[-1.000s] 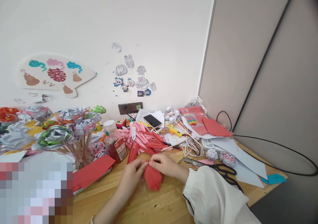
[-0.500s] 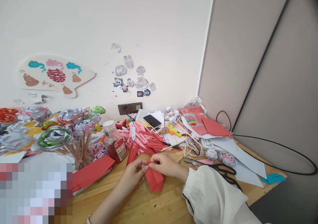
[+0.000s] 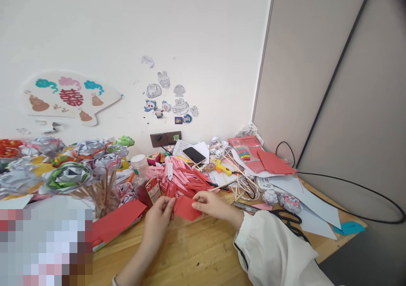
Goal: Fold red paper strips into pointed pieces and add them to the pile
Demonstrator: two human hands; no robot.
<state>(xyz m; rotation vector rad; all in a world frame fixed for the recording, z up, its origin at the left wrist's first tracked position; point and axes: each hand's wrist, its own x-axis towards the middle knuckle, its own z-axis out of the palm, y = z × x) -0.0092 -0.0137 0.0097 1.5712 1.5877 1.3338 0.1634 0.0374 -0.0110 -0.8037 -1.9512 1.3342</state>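
A folded piece of red paper (image 3: 187, 208) is held up between my two hands, just above the wooden table. My left hand (image 3: 161, 213) pinches its left edge between thumb and fingers. On the opposite edge, my right hand (image 3: 212, 205) has its thumb and fingers closed on the paper. Creases show across the sheet. Right behind it lies a heap of pink and red folded paper strips (image 3: 184, 172). A stack of red paper (image 3: 119, 222) rests to the left of my left hand.
Paper flowers on sticks (image 3: 71, 174) crowd the left side, beside a plastic jar (image 3: 139, 172). Black-handled scissors (image 3: 285, 216) lie near my right sleeve. Behind are a yellow glue gun (image 3: 223, 167), a phone (image 3: 194, 155), bead strings (image 3: 245, 189) and white paper sheets (image 3: 317, 201).
My hands have moved apart, the left one shifting left and up. The red paper, which hung down from my fingertips, is now raised and stretched sideways between both hands.
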